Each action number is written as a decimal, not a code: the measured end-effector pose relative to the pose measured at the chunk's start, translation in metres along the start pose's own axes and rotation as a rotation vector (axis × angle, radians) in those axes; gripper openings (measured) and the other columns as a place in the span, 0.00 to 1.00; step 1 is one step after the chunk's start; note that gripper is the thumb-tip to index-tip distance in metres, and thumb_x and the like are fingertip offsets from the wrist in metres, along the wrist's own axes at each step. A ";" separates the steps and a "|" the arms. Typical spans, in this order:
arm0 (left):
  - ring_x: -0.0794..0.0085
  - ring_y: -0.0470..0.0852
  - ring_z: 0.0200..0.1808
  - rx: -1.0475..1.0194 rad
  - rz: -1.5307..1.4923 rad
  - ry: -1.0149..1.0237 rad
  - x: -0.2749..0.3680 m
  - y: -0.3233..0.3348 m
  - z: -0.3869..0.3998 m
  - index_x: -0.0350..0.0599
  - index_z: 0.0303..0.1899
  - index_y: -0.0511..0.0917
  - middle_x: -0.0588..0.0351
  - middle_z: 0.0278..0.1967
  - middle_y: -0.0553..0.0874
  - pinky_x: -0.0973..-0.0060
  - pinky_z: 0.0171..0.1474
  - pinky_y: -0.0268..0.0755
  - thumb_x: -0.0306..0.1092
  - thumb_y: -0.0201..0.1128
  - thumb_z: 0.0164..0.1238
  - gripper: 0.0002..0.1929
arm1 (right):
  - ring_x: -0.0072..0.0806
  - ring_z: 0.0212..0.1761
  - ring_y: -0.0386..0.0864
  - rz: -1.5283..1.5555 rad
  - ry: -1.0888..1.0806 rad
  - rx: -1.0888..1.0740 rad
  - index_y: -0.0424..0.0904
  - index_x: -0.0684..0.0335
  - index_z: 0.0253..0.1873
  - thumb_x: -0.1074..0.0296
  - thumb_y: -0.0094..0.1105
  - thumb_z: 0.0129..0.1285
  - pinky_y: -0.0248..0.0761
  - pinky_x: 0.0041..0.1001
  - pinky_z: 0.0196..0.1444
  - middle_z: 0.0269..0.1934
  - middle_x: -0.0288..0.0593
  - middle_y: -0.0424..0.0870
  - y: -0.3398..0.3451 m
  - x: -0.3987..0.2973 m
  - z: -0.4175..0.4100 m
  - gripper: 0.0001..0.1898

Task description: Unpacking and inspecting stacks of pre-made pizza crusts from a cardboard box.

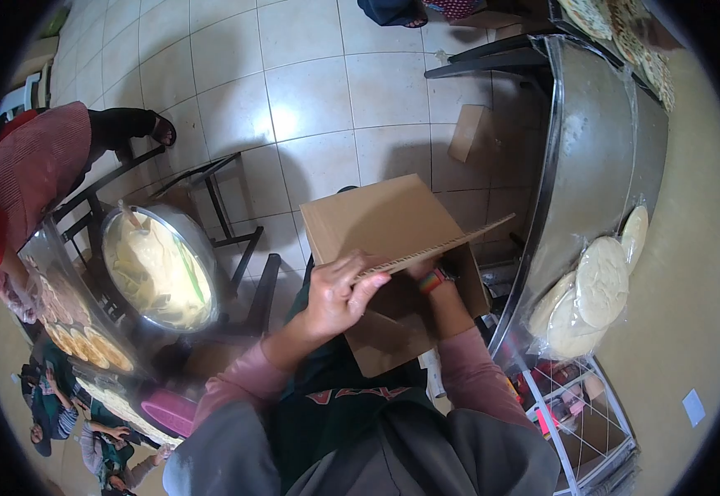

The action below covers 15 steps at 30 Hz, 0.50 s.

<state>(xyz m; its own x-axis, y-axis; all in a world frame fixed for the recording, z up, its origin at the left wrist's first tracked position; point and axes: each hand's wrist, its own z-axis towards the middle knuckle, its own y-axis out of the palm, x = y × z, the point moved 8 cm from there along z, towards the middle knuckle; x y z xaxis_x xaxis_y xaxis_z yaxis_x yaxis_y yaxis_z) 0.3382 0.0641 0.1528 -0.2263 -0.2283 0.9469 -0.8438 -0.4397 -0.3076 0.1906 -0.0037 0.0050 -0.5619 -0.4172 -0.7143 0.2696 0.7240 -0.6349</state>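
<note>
A brown cardboard box (pixel 476 291) is in front of me at lap height, its opening facing me. My left hand (pixel 339 294) pinches the edge of a raised cardboard flap (pixel 440 248), with the thumb on the near side. My right hand (pixel 422 268) reaches into the box behind that flap. Its fingers are hidden, so I cannot see whether they hold anything. A rainbow-coloured band with a watch (pixel 434 280) circles the right wrist. Another flap (pixel 391 341) folds out toward me at the bottom of the opening.
Bagged flatbreads (pixel 602 282) lie on the metal table (pixel 602 155) at right, above a white wire rack (pixel 608 415). At left stand a large bowl of dough (pixel 155 266) and a pink basin (pixel 168 410). A person (pixel 37 167) works beside round breads (pixel 87 344). A small carton (pixel 468 133) lies on the floor.
</note>
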 end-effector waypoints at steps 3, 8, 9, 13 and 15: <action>0.63 0.78 0.23 0.129 -0.064 -0.066 -0.032 -0.007 -0.004 0.35 0.32 0.77 0.50 0.24 0.78 0.75 0.25 0.69 0.29 0.59 0.55 0.06 | 0.46 0.45 0.70 -0.160 -0.212 -0.165 0.71 0.62 0.45 0.69 0.59 0.38 0.59 0.40 0.53 0.39 0.51 0.75 0.011 -0.019 0.005 0.23; 0.55 0.74 0.21 0.355 0.237 -0.156 -0.116 -0.016 -0.007 0.34 0.28 0.75 0.46 0.21 0.73 0.71 0.25 0.66 0.27 0.57 0.56 0.05 | 0.42 0.39 0.74 -0.110 -0.122 -0.409 0.66 0.59 0.43 0.69 0.61 0.37 0.66 0.35 0.44 0.33 0.49 0.75 0.030 -0.005 0.024 0.23; 0.54 0.73 0.20 0.418 0.307 -0.169 -0.144 -0.017 -0.007 0.33 0.27 0.74 0.45 0.20 0.73 0.71 0.24 0.66 0.27 0.56 0.57 0.06 | 0.42 0.39 0.74 -0.111 -0.125 -0.405 0.66 0.59 0.43 0.69 0.61 0.37 0.66 0.35 0.44 0.33 0.49 0.75 0.025 0.005 0.031 0.23; 0.68 0.79 0.23 0.593 0.401 -0.592 -0.248 -0.035 -0.029 0.29 0.30 0.75 0.42 0.21 0.78 0.71 0.27 0.67 0.33 0.54 0.62 0.12 | 0.34 0.40 0.75 0.333 0.389 0.113 0.68 0.61 0.46 0.69 0.66 0.42 0.68 0.28 0.44 0.38 0.44 0.75 -0.033 0.114 0.040 0.24; 0.71 0.79 0.25 0.823 0.312 -0.324 -0.254 -0.042 -0.028 0.29 0.32 0.77 0.44 0.25 0.81 0.73 0.29 0.69 0.34 0.54 0.63 0.13 | 0.32 0.45 0.72 0.869 0.629 0.235 0.67 0.64 0.50 0.73 0.64 0.44 0.67 0.28 0.48 0.45 0.42 0.73 -0.035 0.181 0.030 0.25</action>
<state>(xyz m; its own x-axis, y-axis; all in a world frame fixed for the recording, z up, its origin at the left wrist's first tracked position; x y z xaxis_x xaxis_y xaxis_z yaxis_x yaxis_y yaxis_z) 0.4173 0.1648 -0.0718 -0.1332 -0.6155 0.7768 -0.1298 -0.7662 -0.6293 0.1024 -0.1211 -0.1108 -0.3881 0.5877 -0.7099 0.8714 0.4847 -0.0751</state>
